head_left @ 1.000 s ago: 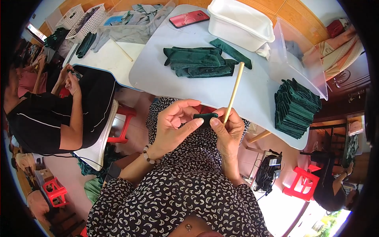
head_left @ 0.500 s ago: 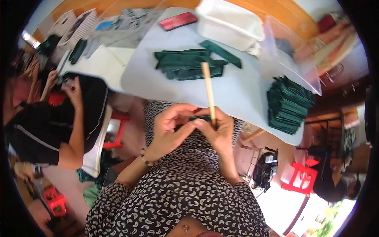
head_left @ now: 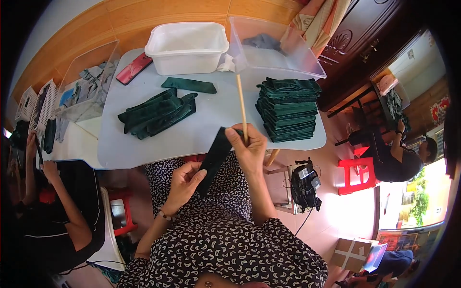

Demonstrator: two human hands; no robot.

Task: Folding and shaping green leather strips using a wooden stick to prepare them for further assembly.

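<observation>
A dark green velvet-like fabric strip (head_left: 215, 157) is stretched slantwise between my hands, in front of the table edge. My left hand (head_left: 185, 185) pinches its lower end between thumb and fingers. Its upper end is pinched by my right hand (head_left: 247, 146), which also holds a thin wooden stick (head_left: 241, 103) pointing up and away. Beyond my hands, a loose bunch of green strips (head_left: 156, 115) lies on the table, with a single flat strip (head_left: 189, 85) behind it. To the right of my right hand stands a tall stack of folded green strips (head_left: 288, 110).
On the pale table (head_left: 216, 113) are a red phone (head_left: 134, 68), a white tub (head_left: 187, 53) and a clear plastic bin (head_left: 283, 62). A person in black (head_left: 62, 206) works at the left. Red stools (head_left: 357, 175) and a black bag (head_left: 306, 185) stand to the right.
My hands have moved apart, and the green strip, bunched between them before, is now drawn out lengthwise. The stick stays in my right hand. My view has turned to the right.
</observation>
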